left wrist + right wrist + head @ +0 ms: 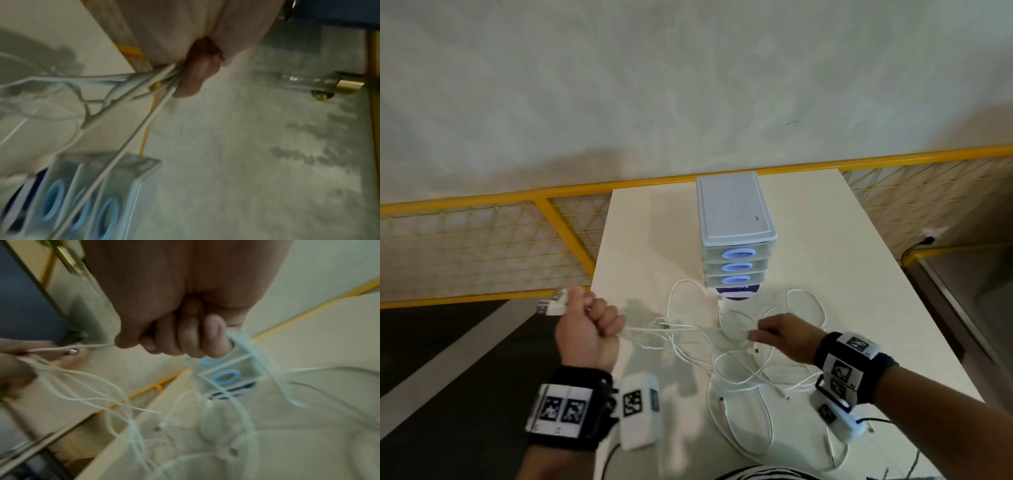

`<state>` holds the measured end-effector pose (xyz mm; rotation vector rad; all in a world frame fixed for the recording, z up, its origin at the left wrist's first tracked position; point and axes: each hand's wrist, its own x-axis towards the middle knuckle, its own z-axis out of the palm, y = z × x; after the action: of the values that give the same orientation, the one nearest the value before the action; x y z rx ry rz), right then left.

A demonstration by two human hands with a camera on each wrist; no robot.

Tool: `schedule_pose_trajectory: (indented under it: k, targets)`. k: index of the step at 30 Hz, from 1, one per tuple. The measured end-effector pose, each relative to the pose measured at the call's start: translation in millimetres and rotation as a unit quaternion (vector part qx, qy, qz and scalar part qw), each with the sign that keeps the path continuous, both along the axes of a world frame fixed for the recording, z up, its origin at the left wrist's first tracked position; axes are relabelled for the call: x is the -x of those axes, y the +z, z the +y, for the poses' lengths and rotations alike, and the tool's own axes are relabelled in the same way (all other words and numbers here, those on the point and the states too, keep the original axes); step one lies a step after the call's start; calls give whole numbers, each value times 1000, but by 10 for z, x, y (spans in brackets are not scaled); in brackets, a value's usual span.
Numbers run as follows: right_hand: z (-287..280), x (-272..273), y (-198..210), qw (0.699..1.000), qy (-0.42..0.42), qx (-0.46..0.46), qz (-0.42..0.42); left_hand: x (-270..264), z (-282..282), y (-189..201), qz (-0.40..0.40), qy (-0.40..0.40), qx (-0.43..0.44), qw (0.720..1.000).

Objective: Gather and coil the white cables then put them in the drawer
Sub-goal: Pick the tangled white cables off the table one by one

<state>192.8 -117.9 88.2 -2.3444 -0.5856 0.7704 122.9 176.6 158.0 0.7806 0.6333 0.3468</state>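
- Head view: my left hand is a closed fist round the gathered ends of the white cables, lifted off the left edge of the tabletop, with the plugs sticking out past my thumb. My right hand pinches one strand near the middle of the tangle. The bundle runs taut between the two hands — its long axis goes left to right — and the rest sprawls in loose loops on the tabletop below and nearer me. The drawer unit stands upright just beyond the tangle; its three drawers look closed, and my right hand is the nearer one to it.
- Left wrist view: my curled fingers clamp several strands, which fan away from the fist toward the tabletop and across the blue-handled drawer fronts.
- Right wrist view: blurred, but my fingers are curled in with a strand leaving the fist on each side; the loose loops hang and lie below, toward the tabletop.
- My judgement: coiling comes next — the slack lies to the right of and below my left fist, so my right hand would feed loops back toward it.
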Motion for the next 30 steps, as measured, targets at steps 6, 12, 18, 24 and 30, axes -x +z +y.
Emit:
schedule_pose_trajectory:
  k: [6,12,18,24,30]
  targets:
    - [-719,-101,-255,996,-60,72,-8,25,252,-172,44,57,13,997]
    - [-1060,-163,-400,988,-105,111,-11,-108,190,-230,72,66,-4,995]
    - [-1394,-132,-357,970,-153,189,-20,-22,616,-169,102,152,-19,983]
    - [-1646,-115,-477,955,-219,196,-18,37,809,-225,119,201,-44,971]
    - [-1732,-183,-564,938,-337,64,39,31,773,-266,155,196,-79,965]
